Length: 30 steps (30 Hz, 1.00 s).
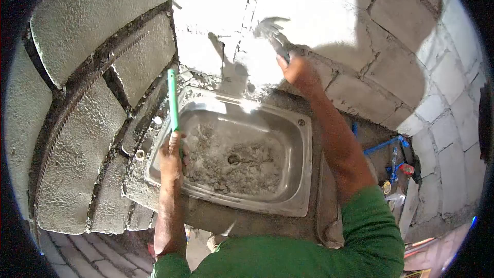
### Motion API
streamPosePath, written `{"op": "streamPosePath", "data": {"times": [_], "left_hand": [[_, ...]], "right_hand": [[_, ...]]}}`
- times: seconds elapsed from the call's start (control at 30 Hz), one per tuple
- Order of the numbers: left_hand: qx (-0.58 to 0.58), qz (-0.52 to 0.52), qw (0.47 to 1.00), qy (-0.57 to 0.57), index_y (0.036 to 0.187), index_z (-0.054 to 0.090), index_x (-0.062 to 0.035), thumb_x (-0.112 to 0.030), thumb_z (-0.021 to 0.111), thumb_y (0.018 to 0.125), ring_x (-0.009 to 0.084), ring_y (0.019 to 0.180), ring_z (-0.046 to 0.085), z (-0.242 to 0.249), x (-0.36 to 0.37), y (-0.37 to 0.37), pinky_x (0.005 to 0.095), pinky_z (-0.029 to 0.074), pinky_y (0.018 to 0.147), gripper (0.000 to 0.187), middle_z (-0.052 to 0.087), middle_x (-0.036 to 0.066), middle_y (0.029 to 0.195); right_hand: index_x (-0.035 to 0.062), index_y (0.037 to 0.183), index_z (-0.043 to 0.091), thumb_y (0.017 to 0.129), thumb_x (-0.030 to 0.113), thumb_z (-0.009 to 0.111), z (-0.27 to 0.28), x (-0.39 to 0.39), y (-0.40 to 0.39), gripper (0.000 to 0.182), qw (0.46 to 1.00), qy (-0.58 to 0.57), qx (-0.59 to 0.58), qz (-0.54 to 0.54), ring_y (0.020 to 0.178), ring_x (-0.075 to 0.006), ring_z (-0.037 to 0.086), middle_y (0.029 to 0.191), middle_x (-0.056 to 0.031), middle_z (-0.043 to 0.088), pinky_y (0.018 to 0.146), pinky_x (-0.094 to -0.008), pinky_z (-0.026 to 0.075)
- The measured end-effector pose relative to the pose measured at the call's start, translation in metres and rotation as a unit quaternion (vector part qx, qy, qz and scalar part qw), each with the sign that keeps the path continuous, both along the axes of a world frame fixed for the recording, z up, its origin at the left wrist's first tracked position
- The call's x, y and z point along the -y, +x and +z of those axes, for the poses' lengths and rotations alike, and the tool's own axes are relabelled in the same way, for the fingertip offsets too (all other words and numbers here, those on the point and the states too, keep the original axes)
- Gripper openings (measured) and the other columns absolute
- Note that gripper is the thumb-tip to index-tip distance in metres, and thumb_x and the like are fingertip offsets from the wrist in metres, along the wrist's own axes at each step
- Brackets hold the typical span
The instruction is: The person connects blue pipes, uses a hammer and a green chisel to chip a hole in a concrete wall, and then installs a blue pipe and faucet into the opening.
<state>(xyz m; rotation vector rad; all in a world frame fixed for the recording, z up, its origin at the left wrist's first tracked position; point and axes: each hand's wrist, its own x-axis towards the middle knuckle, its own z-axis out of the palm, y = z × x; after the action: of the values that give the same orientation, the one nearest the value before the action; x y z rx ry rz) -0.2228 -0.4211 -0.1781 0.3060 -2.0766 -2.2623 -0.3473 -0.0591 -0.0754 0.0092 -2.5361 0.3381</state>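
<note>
My left hand [172, 160] is closed around a slim green stick [172, 98] with a small hole near its top end. The stick points up, away from me, over the left rim of a stainless steel sink [275, 205]. Its lower end is hidden by my hand. Raised beyond the sink, in front of the block wall, my right hand [300, 74] grips a claw hammer [272, 31] by its handle. Strong light partly washes out the hammer head. Grey rubble and dust [231, 167] cover the basin floor around the drain hole.
Rough concrete blocks [77, 25] with open joints and a ribbed steel bar [67, 108] rise close on the left. Another block wall [391, 15] stands ahead and right. Blue pipes [386, 145] and a red-handled valve [406, 169] sit low at the right.
</note>
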Motion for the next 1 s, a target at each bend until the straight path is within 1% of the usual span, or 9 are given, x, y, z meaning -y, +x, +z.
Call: {"op": "streamPosePath", "data": {"times": [0.1, 0.3, 0.37, 0.5, 0.6, 0.8, 0.83, 0.9, 1.0], "left_hand": [[-0.009, -0.022, 1.000, -0.017, 0.100, 0.065, -0.0059, -0.048, 0.058, 0.094, 0.0048, 0.043, 0.042, 0.001, 0.002, -0.008, 0.0220, 0.031, 0.038, 0.043, 0.046, -0.005, 0.058], [-0.001, -0.044, 0.999, -0.005, 0.100, 0.065, -0.0060, -0.046, 0.058, 0.095, 0.0056, 0.043, 0.044, -0.017, 0.015, -0.013, 0.0223, 0.033, 0.039, 0.041, 0.047, -0.005, 0.058], [0.020, -0.041, 0.999, 0.005, 0.100, 0.065, -0.0065, -0.047, 0.057, 0.095, 0.0057, 0.044, 0.044, -0.017, 0.010, -0.017, 0.0224, 0.033, 0.040, 0.042, 0.047, -0.004, 0.058], [-0.016, -0.033, 0.997, -0.061, 0.101, 0.065, -0.0061, -0.052, 0.054, 0.096, 0.0052, 0.044, 0.041, -0.004, 0.006, -0.007, 0.0232, 0.029, 0.041, 0.047, 0.045, -0.005, 0.055], [-0.063, -0.063, 0.994, -0.068, 0.104, 0.066, -0.0065, -0.052, 0.053, 0.096, 0.0054, 0.045, 0.040, 0.000, 0.017, -0.011, 0.0239, 0.029, 0.042, 0.048, 0.047, -0.005, 0.057], [-0.263, -0.086, 0.913, -0.299, 0.113, 0.064, -0.0036, -0.039, 0.055, 0.098, 0.0127, 0.051, 0.048, 0.062, -0.011, -0.071, 0.0313, 0.039, 0.047, 0.039, 0.051, 0.006, 0.056], [-0.372, -0.046, 0.851, -0.368, 0.114, 0.064, -0.0060, -0.039, 0.057, 0.097, 0.0158, 0.049, 0.050, 0.080, -0.025, -0.084, 0.0344, 0.041, 0.047, 0.038, 0.053, 0.011, 0.056], [-0.397, -0.007, 0.799, -0.452, 0.109, 0.063, -0.0063, -0.036, 0.056, 0.096, 0.0273, 0.052, 0.062, 0.103, -0.052, -0.111, 0.0419, 0.047, 0.050, 0.033, 0.060, 0.016, 0.060], [-0.422, 0.009, 0.769, -0.480, 0.107, 0.062, -0.0063, -0.033, 0.055, 0.097, 0.0316, 0.059, 0.066, 0.112, -0.080, -0.141, 0.0435, 0.051, 0.052, 0.030, 0.063, 0.016, 0.067]], "right_hand": [[-0.0042, 0.098, 0.063, 0.093, 0.031, 0.059, -0.001, -0.007, -0.006, 0.035, 0.997, -0.022, -0.051, 0.055, 0.069, -0.0309, 0.067, 0.074, -0.0241, 0.065, 0.064, -0.0441, 0.051], [-0.0014, 0.102, 0.061, 0.095, 0.028, 0.059, 0.049, 0.009, 0.014, 0.031, 0.978, -0.197, -0.030, 0.059, 0.060, -0.0169, 0.056, 0.071, -0.0058, 0.061, 0.055, -0.0316, 0.048], [-0.0002, 0.096, 0.059, 0.095, 0.029, 0.058, 0.049, 0.018, 0.013, 0.030, 0.955, -0.143, -0.224, 0.132, 0.060, -0.0172, 0.058, 0.071, -0.0071, 0.062, 0.052, -0.0321, 0.047], [-0.0027, 0.102, 0.059, 0.093, 0.042, 0.056, 0.010, -0.021, -0.010, 0.046, 0.988, 0.001, 0.151, -0.018, 0.074, -0.0277, 0.064, 0.081, -0.0207, 0.066, 0.072, -0.0409, 0.052], [-0.0024, 0.101, 0.061, 0.091, 0.049, 0.054, -0.014, -0.020, 0.004, 0.052, 0.998, 0.052, 0.003, -0.029, 0.074, -0.0292, 0.064, 0.080, -0.0212, 0.065, 0.072, -0.0431, 0.051], [-0.0012, 0.107, 0.063, 0.094, 0.040, 0.057, 0.055, -0.020, 0.041, 0.044, 0.987, -0.159, 0.007, 0.012, 0.067, -0.0147, 0.056, 0.073, -0.0084, 0.060, 0.061, -0.0325, 0.046], [-0.0005, 0.107, 0.063, 0.095, 0.035, 0.057, 0.067, -0.020, 0.048, 0.038, 0.985, -0.171, -0.025, 0.010, 0.067, -0.0103, 0.053, 0.072, -0.0044, 0.059, 0.059, -0.0294, 0.044], [-0.0004, 0.096, 0.066, 0.089, 0.030, 0.063, 0.100, -0.008, 0.075, 0.031, 0.976, -0.186, -0.110, 0.030, 0.068, -0.0288, 0.066, 0.076, -0.0209, 0.066, 0.064, -0.0387, 0.050], [-0.0004, 0.099, 0.065, 0.089, 0.029, 0.064, 0.121, -0.007, 0.102, 0.030, 0.977, -0.067, -0.200, 0.019, 0.070, -0.0343, 0.066, 0.078, -0.0229, 0.065, 0.065, -0.0399, 0.050]]}}
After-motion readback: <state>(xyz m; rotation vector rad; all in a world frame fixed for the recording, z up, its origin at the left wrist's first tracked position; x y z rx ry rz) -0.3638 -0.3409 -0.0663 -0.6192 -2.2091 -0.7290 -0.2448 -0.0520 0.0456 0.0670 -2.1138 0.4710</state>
